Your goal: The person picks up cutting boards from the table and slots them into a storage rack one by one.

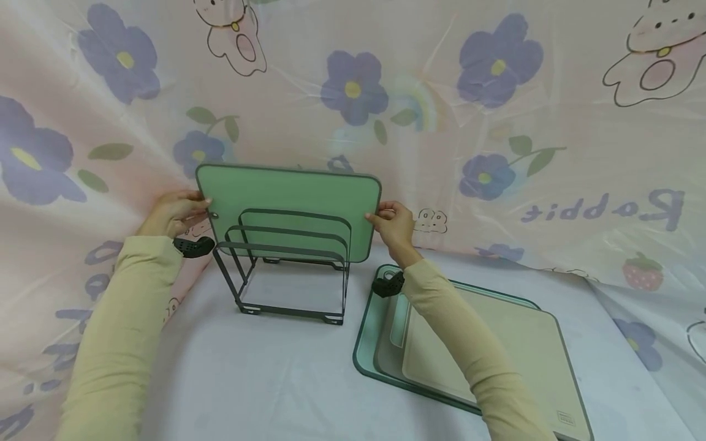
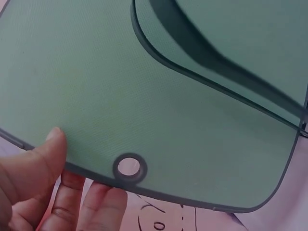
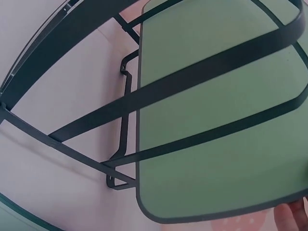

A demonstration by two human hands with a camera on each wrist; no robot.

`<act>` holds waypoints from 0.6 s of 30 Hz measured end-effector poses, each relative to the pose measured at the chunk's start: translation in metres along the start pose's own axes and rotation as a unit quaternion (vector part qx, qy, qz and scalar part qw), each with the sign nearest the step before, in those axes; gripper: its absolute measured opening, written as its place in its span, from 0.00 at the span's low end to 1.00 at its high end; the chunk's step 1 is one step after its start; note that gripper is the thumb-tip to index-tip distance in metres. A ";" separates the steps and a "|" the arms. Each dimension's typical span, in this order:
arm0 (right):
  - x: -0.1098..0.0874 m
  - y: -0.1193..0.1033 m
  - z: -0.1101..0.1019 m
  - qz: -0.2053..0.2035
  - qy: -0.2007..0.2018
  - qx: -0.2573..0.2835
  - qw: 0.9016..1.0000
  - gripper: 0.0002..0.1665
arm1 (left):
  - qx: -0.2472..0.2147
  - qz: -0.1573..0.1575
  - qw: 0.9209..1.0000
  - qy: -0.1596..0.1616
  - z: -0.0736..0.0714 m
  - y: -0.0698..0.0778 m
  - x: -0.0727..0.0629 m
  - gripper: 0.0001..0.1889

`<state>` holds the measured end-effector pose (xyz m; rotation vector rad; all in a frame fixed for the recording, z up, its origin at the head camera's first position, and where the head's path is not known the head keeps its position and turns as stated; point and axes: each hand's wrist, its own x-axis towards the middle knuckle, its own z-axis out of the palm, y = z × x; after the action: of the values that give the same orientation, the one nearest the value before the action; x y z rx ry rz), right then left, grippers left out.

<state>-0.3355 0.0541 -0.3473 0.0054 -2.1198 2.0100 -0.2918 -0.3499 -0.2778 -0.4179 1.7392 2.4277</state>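
Observation:
A green cutting board with a dark rim stands nearly upright at the back of a black metal rack. The rack's visible loops pass in front of the board. My left hand pinches the board's left edge, with the thumb on the near face and fingers behind; in the left wrist view the hand is close to the board's round hole. On the opposite edge my right hand pinches it likewise. Only some fingertips of that hand show in the right wrist view.
Right of the rack, several cutting boards lie stacked on the white table: a beige one on top, a larger green-rimmed one beneath. My right forearm passes over them. A flower-printed curtain hangs behind the table.

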 end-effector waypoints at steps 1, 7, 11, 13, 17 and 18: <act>0.000 0.000 0.000 0.000 -0.001 -0.001 1.000 0.16 | -0.002 -0.002 1.000 0.002 -0.001 -0.001 0.000 0.09; 0.003 0.003 0.003 -0.006 -0.006 0.003 1.000 0.17 | 0.003 -0.010 1.000 0.000 -0.008 -0.005 -0.003 0.07; 0.006 0.005 0.003 -0.014 -0.008 -0.002 1.000 0.17 | 0.026 -0.008 1.000 -0.004 -0.010 -0.008 -0.004 0.13; 0.007 0.006 0.003 -0.015 -0.007 -0.004 1.000 0.17 | 0.027 -0.008 1.000 -0.004 -0.010 -0.009 -0.005 0.15; 0.010 0.007 0.005 -0.011 -0.006 0.002 1.000 0.17 | 0.030 0.007 1.000 -0.004 -0.011 -0.012 -0.006 0.15; 0.010 0.006 0.006 -0.010 -0.004 0.005 1.000 0.17 | 0.030 0.014 0.999 -0.004 -0.012 -0.014 -0.007 0.11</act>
<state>-0.3476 0.0500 -0.3522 0.0369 -2.1071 2.0127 -0.2801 -0.3560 -0.2917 -0.3786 1.8200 2.3858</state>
